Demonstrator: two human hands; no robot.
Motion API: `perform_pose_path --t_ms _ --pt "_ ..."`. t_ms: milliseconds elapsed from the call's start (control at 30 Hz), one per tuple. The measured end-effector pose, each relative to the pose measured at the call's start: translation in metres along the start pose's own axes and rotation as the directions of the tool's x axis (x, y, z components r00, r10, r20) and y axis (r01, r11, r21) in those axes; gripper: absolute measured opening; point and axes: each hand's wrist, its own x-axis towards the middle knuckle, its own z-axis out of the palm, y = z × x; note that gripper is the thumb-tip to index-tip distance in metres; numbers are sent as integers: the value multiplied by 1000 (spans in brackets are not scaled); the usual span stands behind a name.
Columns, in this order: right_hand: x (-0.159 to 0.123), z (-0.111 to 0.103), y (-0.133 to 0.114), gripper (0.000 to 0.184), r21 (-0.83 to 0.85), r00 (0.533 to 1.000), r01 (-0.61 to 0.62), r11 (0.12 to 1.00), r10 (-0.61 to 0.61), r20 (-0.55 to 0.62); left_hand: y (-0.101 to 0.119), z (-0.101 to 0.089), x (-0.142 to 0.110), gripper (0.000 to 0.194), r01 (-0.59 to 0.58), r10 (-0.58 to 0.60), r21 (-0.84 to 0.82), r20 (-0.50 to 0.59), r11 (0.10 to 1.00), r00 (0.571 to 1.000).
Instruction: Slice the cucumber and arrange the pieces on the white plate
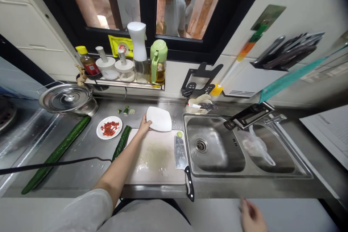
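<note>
My left hand [144,127] reaches across the white cutting board [156,157] and grips the left edge of a white square plate [159,119] at the board's far end. A cleaver [181,156] with a black handle lies on the board's right side, with a cucumber end [179,134] at its tip. A half cucumber [122,142] lies beside the board's left edge. My right hand [251,215] hangs low at the counter's front, away from everything, its fingers loosely curled and blurred.
A long cucumber [56,154] and a small plate of chopped red chili [109,127] lie left of the board. A lidded steel pot [69,98], a condiment shelf [125,69], a black cable [51,164] and a double sink [217,146] with a plastic bag [255,145] surround it.
</note>
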Motion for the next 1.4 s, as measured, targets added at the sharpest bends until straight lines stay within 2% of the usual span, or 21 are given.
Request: perform_pose_path --t_ms 133,200,267,367,467,633,700,767,867,967,1067,1300,1400 --pt "89 101 -55 25 -45 993 91 995 -88 75 1 2 3 76 13 -13 -36 2 999 1000" --pt "123 149 -91 25 -188 957 264 946 -232 175 1 3 5 77 21 -21 -102 -4 995 1000" --pt "147 188 -125 23 -333 928 347 877 -270 258 0 4 7 78 33 -35 -157 -6 987 999" --pt "168 226 -157 19 -405 927 341 848 -233 292 -1 4 12 77 60 -59 -168 11 984 998" --pt "180 249 -167 16 -405 923 337 850 -215 318 -1 5 16 74 74 -71 -138 29 988 997" --pt "192 272 -166 16 -418 930 315 852 -189 315 -4 3 24 72 65 -62 -66 48 996 997" --pt "195 276 -166 18 -426 933 313 849 -191 303 -5 0 29 71 58 -59 32 41 998 997" --pt "197 278 -165 21 -435 934 317 843 -198 297 -7 -5 35 68 30 -34 199 19 980 999" --pt "198 279 -163 23 -450 933 326 831 -207 294 -8 -13 43 58 -18 21 500 0 866 1000" --pt "198 279 -163 24 -461 930 335 821 -212 299 -8 -18 47 52 -50 54 663 15 747 998" --pt "198 278 -164 24 -468 928 343 814 -218 302 -8 -18 47 50 -73 75 709 28 702 997" --pt "197 276 -163 23 -490 930 341 802 -212 300 -13 -16 48 51 -85 87 750 37 656 996" --pt "196 276 -162 23 -502 932 336 797 -206 297 -13 -14 47 52 -81 85 800 38 594 996"
